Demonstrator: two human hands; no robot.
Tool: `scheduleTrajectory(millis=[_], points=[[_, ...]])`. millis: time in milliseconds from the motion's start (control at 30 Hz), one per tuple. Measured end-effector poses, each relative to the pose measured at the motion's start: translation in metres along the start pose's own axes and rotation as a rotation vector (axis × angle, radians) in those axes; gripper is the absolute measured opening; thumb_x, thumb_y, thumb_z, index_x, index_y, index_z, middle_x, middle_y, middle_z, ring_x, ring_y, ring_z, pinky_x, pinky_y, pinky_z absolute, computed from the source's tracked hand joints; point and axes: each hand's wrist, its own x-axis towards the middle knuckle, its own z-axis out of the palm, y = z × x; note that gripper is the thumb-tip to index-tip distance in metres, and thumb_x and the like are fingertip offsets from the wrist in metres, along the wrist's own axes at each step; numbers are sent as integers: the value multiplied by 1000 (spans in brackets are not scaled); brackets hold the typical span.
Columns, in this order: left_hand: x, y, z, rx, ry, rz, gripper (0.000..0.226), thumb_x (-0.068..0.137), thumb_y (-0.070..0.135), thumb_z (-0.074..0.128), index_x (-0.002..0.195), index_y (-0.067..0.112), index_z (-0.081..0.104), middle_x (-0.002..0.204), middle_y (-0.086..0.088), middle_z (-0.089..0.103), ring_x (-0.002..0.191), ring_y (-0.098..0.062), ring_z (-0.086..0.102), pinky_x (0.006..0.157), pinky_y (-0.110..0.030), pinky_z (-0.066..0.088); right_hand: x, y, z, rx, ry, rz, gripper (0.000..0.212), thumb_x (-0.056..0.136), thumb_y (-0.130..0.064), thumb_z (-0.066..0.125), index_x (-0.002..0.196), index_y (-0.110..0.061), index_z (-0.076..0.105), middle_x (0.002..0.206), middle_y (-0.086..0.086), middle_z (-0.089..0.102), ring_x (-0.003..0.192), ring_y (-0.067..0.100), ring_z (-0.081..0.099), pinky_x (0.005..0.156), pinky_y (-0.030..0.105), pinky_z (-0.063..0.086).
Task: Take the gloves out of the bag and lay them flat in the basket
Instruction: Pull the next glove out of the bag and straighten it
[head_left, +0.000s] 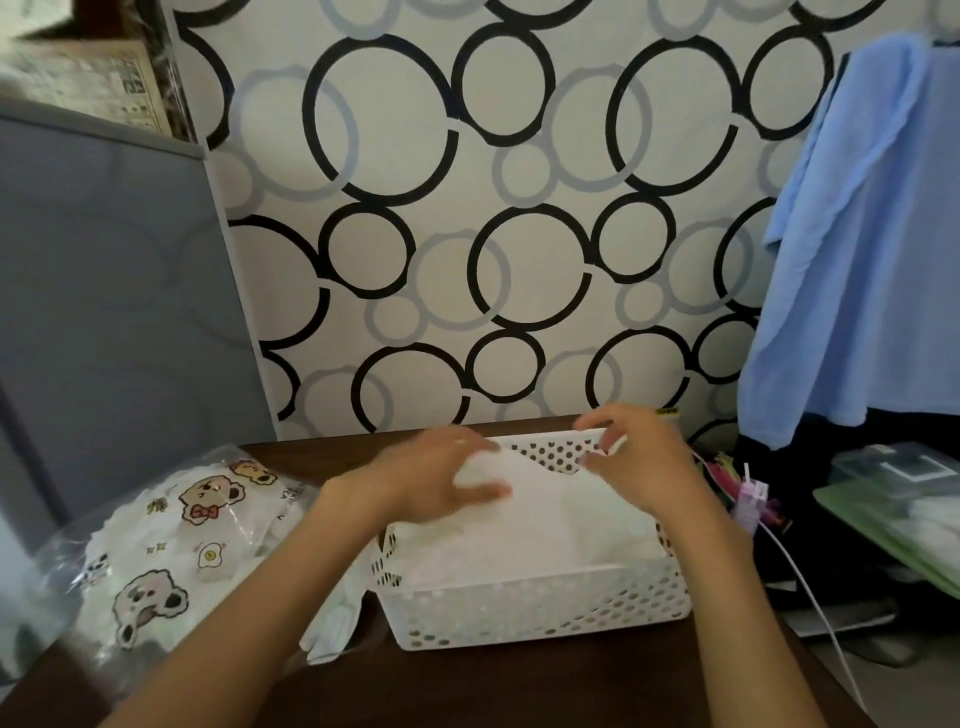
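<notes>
A white perforated basket (540, 613) stands on the dark wooden table, filled with white gloves (561, 525) lying in a pile. My left hand (436, 480) holds the far left part of the top glove, thumb under and fingers over it. My right hand (639, 457) hovers over the basket's far right corner, its fingers curled and pinching the glove's edge. A clear plastic bag (156, 551) with bear cartoons lies to the left, with more white gloves inside. One white glove (337, 618) lies on the table between bag and basket.
A circle-patterned wall stands right behind the table. A grey cabinet (104, 312) rises at the left. Blue cloth (862, 260) hangs at the right above a green tray (893, 525). Pink clips (748, 499) and a white cable (810, 592) lie right of the basket.
</notes>
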Motion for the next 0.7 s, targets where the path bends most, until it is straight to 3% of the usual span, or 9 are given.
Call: scheduleTrajectory(millis=[67, 133, 200, 300, 433, 500, 567, 633, 700], points=[[-9, 5, 9, 42, -289, 74, 86, 87, 64, 48, 152, 34, 2, 160, 12, -5, 147, -12, -3, 119, -40, 4, -3, -8, 8, -75, -310, -11, 54, 82, -23, 72, 130, -33, 50, 135, 4, 47, 117, 19, 45, 91, 31, 45], [-9, 2, 22, 117, -360, 70, 96, 88, 60, 51, 149, 31, -17, 157, 9, -24, 145, -11, -18, 118, -38, -4, -3, -6, 21, -329, -534, 41, 80, 80, -33, 73, 146, -37, 26, 152, 4, 22, 140, 28, 17, 111, 46, 25], [-6, -4, 34, 124, -389, 40, 100, 90, 51, 55, 147, 29, -24, 156, 5, -29, 145, -13, -20, 117, -37, -5, -2, 2, 30, -416, -610, 105, 92, 79, -37, 72, 150, -37, 13, 155, 3, 10, 143, 30, 5, 113, 50, 20], [-1, -6, 41, 118, -422, 30, 101, 92, 43, 57, 147, 26, -25, 156, 3, -29, 145, -14, -20, 118, -36, -5, 1, 12, 35, -443, -642, 129, 95, 79, -41, 71, 150, -34, 8, 155, 4, 8, 142, 31, 7, 113, 50, 21], [-15, 1, 17, -42, -342, 18, 91, 88, 57, 53, 153, 28, -4, 161, 8, -6, 148, -13, -2, 119, -38, 5, 2, 6, 28, -368, -591, 130, 94, 75, -38, 76, 149, -35, 19, 154, 1, 18, 141, 27, 16, 113, 47, 25], [-36, -1, -6, -210, -171, -11, 65, 91, 53, 51, 147, 34, 27, 156, 11, 24, 142, -11, 24, 115, -37, 23, -1, -3, 15, -286, -520, 118, 83, 76, -32, 77, 145, -35, 31, 152, 0, 27, 141, 25, 21, 114, 43, 26], [-65, -11, -23, -298, 66, -88, 36, 92, 46, 53, 126, 38, 49, 134, 15, 51, 120, -6, 49, 102, -33, 44, -5, -14, 5, -218, -452, 71, 68, 78, -28, 75, 138, -34, 43, 145, -1, 40, 133, 21, 36, 109, 38, 34], [-97, -26, -33, -305, 194, -234, 31, 84, 44, 65, 110, 36, 50, 113, 15, 56, 100, -3, 55, 88, -29, 51, -13, -30, 3, -192, -411, -7, 57, 79, -28, 74, 131, -32, 51, 133, -5, 51, 117, 16, 50, 97, 31, 44], [-120, -39, -36, -216, 142, -402, 49, 74, 50, 74, 107, 32, 44, 107, 15, 51, 98, -7, 53, 87, -31, 49, -23, -52, 8, -178, -402, -92, 48, 80, -31, 74, 124, -34, 55, 118, -10, 58, 103, 10, 55, 87, 28, 47]])
